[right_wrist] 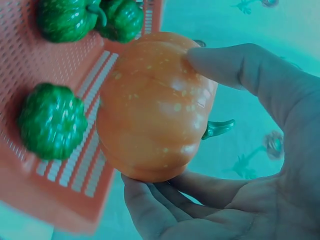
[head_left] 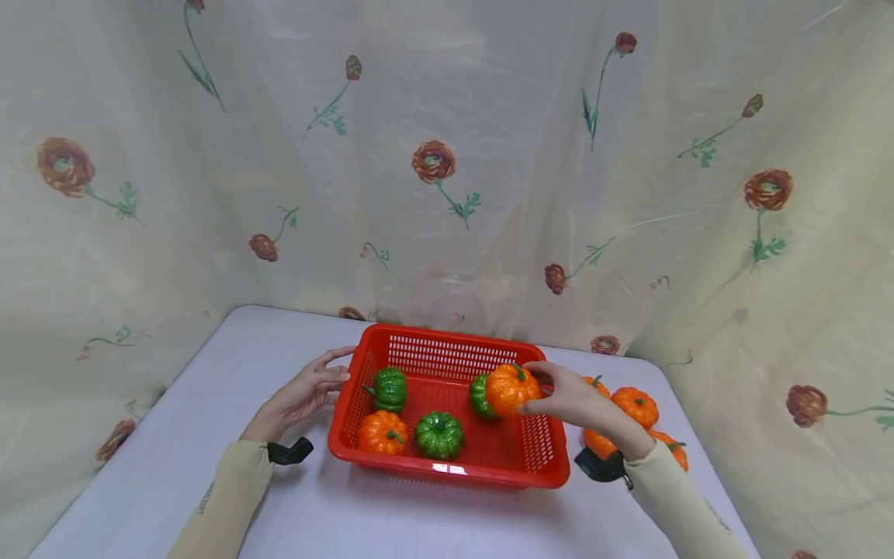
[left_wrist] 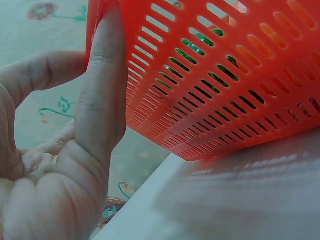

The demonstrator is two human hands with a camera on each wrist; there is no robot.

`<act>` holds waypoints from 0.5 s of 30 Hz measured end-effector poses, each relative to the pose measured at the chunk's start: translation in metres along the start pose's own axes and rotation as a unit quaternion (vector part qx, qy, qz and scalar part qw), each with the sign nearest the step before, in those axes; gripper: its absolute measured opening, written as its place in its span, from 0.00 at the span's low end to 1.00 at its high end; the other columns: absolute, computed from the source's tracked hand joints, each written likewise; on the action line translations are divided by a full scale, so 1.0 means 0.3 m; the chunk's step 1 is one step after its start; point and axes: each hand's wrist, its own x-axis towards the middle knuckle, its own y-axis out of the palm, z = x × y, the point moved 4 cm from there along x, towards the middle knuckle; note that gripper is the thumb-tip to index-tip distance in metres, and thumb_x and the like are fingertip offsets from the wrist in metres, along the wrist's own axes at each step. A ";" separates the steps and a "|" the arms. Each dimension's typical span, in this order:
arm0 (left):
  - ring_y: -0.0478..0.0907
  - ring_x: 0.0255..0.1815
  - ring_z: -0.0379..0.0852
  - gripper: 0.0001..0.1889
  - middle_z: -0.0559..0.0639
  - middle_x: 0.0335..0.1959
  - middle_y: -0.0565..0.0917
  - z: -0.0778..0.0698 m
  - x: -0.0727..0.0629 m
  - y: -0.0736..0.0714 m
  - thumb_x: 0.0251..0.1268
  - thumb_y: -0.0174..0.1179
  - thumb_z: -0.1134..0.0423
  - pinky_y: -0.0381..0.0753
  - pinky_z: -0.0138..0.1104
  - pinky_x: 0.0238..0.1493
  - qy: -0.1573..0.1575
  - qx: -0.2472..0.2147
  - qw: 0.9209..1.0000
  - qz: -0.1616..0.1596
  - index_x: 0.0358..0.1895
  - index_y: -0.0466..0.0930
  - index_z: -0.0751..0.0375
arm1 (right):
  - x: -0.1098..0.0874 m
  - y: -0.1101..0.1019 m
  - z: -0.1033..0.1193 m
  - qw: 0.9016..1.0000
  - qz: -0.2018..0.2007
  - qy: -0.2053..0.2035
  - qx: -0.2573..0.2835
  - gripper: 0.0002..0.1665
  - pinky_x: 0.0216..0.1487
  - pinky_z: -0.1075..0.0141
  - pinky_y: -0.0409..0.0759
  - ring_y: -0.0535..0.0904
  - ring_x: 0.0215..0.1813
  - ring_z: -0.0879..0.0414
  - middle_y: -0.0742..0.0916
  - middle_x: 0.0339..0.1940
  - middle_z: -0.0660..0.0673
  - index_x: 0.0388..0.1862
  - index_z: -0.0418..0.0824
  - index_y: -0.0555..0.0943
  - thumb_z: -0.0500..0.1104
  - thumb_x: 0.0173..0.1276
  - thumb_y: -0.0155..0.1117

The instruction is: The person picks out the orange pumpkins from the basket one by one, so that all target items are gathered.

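Note:
My right hand (head_left: 574,397) grips an orange toy pumpkin (right_wrist: 155,107), thumb on one side and fingertips on the other. In the head view this pumpkin overlaps the right part of a red plastic basket (head_left: 457,332). Inside it sit a dark green pumpkin (head_left: 389,390), a second orange pumpkin (head_left: 382,432), a bumpy green pumpkin (head_left: 438,435) and another green one (head_left: 479,397), half hidden behind the held pumpkin. At the basket's left side, my left hand (head_left: 307,394) touches the rim with nearly straight fingers; its thumb (left_wrist: 105,75) lies along the outer slotted wall.
Several more orange pumpkins (head_left: 635,406) are grouped on the white table (head_left: 293,505) right of the basket, partly behind my right forearm. A pale flowered curtain (head_left: 447,256) hangs around the table's back and sides. Each wrist carries a black strap mount (head_left: 289,451).

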 end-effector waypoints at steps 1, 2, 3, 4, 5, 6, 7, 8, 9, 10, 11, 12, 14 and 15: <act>0.82 0.49 0.46 0.34 0.53 0.53 0.75 0.001 0.000 0.000 0.72 0.51 0.67 0.85 0.40 0.47 0.000 0.000 1.000 0.000 0.77 0.49 0.48 | -0.020 -0.010 -0.010 1.000 -0.001 0.004 0.006 0.46 0.56 0.52 0.81 0.74 0.62 0.41 0.77 0.63 0.34 0.69 0.33 0.66 0.50 0.56 0.73; 0.82 0.49 0.46 0.34 0.52 0.52 0.75 0.002 0.000 -0.001 0.72 0.51 0.67 0.85 0.40 0.46 0.000 -0.001 1.000 -0.001 0.76 0.49 0.48 | -0.040 -0.020 -0.019 1.000 -0.004 0.009 0.010 0.46 0.56 0.51 0.81 0.73 0.63 0.39 0.76 0.64 0.33 0.69 0.33 0.65 0.50 0.56 0.73; 0.82 0.48 0.46 0.34 0.52 0.51 0.76 0.002 0.000 -0.001 0.71 0.51 0.67 0.85 0.40 0.46 0.000 0.000 1.000 -0.003 0.76 0.50 0.48 | -0.061 -0.029 -0.027 1.000 -0.005 0.011 0.014 0.46 0.55 0.51 0.82 0.72 0.64 0.38 0.75 0.65 0.33 0.69 0.33 0.64 0.50 0.57 0.72; 0.82 0.47 0.46 0.34 0.52 0.49 0.76 0.002 -0.001 -0.001 0.71 0.52 0.67 0.85 0.41 0.46 -0.001 -0.001 1.000 -0.005 0.76 0.50 0.48 | -0.080 -0.037 -0.035 1.000 -0.009 0.012 0.016 0.46 0.55 0.51 0.82 0.72 0.64 0.37 0.74 0.65 0.32 0.69 0.33 0.64 0.50 0.57 0.72; 0.82 0.47 0.45 0.34 0.52 0.49 0.76 0.001 -0.002 -0.002 0.71 0.52 0.67 0.85 0.40 0.46 -0.001 0.000 1.000 -0.005 0.76 0.50 0.49 | -0.099 -0.045 -0.042 1.000 -0.012 0.013 0.020 0.46 0.54 0.51 0.82 0.71 0.65 0.36 0.74 0.66 0.32 0.69 0.32 0.64 0.49 0.57 0.72; 0.82 0.47 0.45 0.34 0.52 0.48 0.76 0.000 -0.002 -0.002 0.71 0.52 0.67 0.85 0.40 0.46 0.000 0.000 1.000 -0.006 0.76 0.50 0.49 | -0.117 -0.052 -0.050 0.999 -0.017 0.018 0.021 0.46 0.54 0.50 0.82 0.70 0.66 0.35 0.73 0.67 0.32 0.70 0.33 0.63 0.49 0.57 0.72; 0.82 0.47 0.45 0.34 0.52 0.47 0.76 -0.001 -0.003 -0.002 0.71 0.52 0.67 0.85 0.41 0.46 0.000 0.002 1.000 -0.007 0.76 0.50 0.49 | -0.134 -0.058 -0.057 0.999 -0.021 0.023 0.018 0.46 0.54 0.50 0.82 0.70 0.66 0.34 0.73 0.67 0.31 0.70 0.33 0.63 0.49 0.57 0.72; 0.82 0.47 0.45 0.34 0.52 0.47 0.76 -0.001 -0.004 -0.003 0.70 0.52 0.67 0.85 0.41 0.46 0.001 0.003 1.000 -0.007 0.76 0.50 0.49 | -0.150 -0.064 -0.065 0.999 -0.027 0.029 0.013 0.46 0.54 0.50 0.82 0.70 0.66 0.34 0.72 0.67 0.31 0.70 0.33 0.63 0.49 0.57 0.72; 0.82 0.47 0.45 0.35 0.52 0.47 0.76 -0.002 -0.005 -0.003 0.70 0.52 0.67 0.85 0.41 0.46 0.001 0.004 1.000 -0.006 0.76 0.49 0.49 | -0.166 -0.069 -0.073 0.999 -0.032 0.035 0.010 0.47 0.54 0.50 0.82 0.70 0.66 0.34 0.73 0.67 0.31 0.70 0.33 0.63 0.49 0.57 0.72; 0.82 0.47 0.45 0.35 0.52 0.47 0.76 -0.002 -0.005 -0.003 0.70 0.52 0.67 0.85 0.41 0.46 0.001 0.004 1.000 -0.005 0.76 0.49 0.49 | -0.182 -0.074 -0.082 0.998 -0.037 0.040 0.003 0.47 0.54 0.50 0.82 0.70 0.65 0.34 0.73 0.67 0.31 0.70 0.33 0.63 0.49 0.56 0.72; 0.82 0.47 0.46 0.35 0.52 0.48 0.77 -0.002 -0.005 -0.003 0.70 0.53 0.67 0.85 0.41 0.46 0.001 0.005 1.000 -0.004 0.76 0.49 0.49 | -0.198 -0.078 -0.091 0.998 -0.039 0.046 0.004 0.48 0.54 0.49 0.82 0.71 0.65 0.34 0.73 0.66 0.30 0.70 0.32 0.63 0.49 0.56 0.72; 0.82 0.47 0.46 0.35 0.52 0.48 0.77 -0.002 -0.005 -0.003 0.70 0.53 0.67 0.85 0.41 0.46 0.001 0.005 1.000 -0.005 0.76 0.49 0.49 | -0.214 -0.082 -0.101 0.998 -0.041 0.052 0.004 0.48 0.55 0.49 0.81 0.70 0.65 0.33 0.73 0.66 0.29 0.70 0.31 0.63 0.49 0.56 0.72; 0.82 0.47 0.46 0.35 0.51 0.48 0.77 -0.001 -0.003 -0.002 0.70 0.53 0.66 0.85 0.40 0.46 0.001 0.006 1.000 -0.004 0.76 0.49 0.49 | -0.244 -0.092 -0.122 0.998 -0.044 0.053 0.007 0.48 0.56 0.49 0.81 0.71 0.65 0.33 0.73 0.65 0.28 0.69 0.29 0.62 0.48 0.56 0.72; 0.82 0.47 0.45 0.34 0.51 0.48 0.77 0.000 -0.003 -0.002 0.70 0.53 0.66 0.85 0.40 0.46 0.001 0.006 1.000 -0.005 0.76 0.50 0.49 | -0.258 -0.097 -0.134 0.998 -0.046 0.052 0.006 0.48 0.57 0.48 0.80 0.71 0.65 0.33 0.73 0.65 0.27 0.69 0.28 0.62 0.48 0.56 0.72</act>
